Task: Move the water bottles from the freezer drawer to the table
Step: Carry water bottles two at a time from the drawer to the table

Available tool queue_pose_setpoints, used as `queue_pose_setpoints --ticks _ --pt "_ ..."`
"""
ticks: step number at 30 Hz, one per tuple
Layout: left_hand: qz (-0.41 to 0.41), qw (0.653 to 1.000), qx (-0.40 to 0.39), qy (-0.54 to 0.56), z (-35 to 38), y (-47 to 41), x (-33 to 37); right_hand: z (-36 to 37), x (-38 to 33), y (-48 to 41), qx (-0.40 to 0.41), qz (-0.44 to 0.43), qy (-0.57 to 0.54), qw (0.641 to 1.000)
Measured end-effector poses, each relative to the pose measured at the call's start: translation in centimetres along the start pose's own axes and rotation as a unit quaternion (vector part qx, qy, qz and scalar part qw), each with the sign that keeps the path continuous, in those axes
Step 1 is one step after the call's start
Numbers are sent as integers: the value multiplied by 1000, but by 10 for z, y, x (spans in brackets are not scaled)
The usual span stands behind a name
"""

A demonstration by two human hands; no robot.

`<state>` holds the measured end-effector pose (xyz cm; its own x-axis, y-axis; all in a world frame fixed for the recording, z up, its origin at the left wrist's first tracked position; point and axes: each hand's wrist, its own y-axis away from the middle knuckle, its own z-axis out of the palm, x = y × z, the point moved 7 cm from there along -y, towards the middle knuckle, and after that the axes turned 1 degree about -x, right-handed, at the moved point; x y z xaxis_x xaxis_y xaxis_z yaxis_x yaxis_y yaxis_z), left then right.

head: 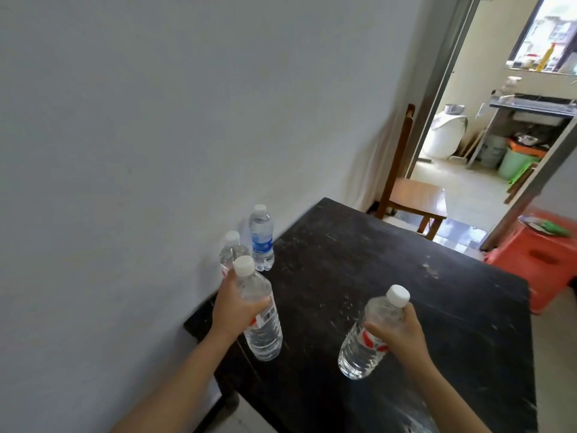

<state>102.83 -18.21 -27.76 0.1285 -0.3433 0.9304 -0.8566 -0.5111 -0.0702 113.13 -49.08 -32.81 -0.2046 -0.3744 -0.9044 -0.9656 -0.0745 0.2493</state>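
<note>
I have a bottle in each hand over the dark, scuffed wooden table (pixel 390 276). My left hand (pixel 235 307) is wrapped around the middle of a clear plastic water bottle with a white cap and a red-and-white label (pixel 257 310); the fingers are closed on it firmly, and it leans a little with its base low over the table near the wall-side edge. Whether the base already touches the wood I cannot tell. My right hand (pixel 398 334) is clamped the same way on a second clear white-capped bottle with a red label (pixel 370 335), tilted with its cap toward the far side and its base hanging near the table's middle, seemingly just above the surface.

Two bottles already stand upright at the far corner against the pale grey wall (pixel 156 120): a clear bottle with a blue label (pixel 261 239) and, just beside it and nearer me, another clear white-capped bottle (pixel 230 253), partly hidden behind the one in my left hand.

So I judge two are delivered and two more are about to be set down. The freezer drawer is not in view, so I cannot say whether any remain there. What is left here is to stand both bottles on the table and let go.
</note>
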Motion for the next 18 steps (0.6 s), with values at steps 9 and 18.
queue_pose_setpoints --ticks 9,18 --pt "-24 1000 11 -10 67 -70 -17 -20 -6 -40 39 16 12 999" --pt "9 996 59 -71 107 -170 -6 1 -43 -106 56 14 54 997"
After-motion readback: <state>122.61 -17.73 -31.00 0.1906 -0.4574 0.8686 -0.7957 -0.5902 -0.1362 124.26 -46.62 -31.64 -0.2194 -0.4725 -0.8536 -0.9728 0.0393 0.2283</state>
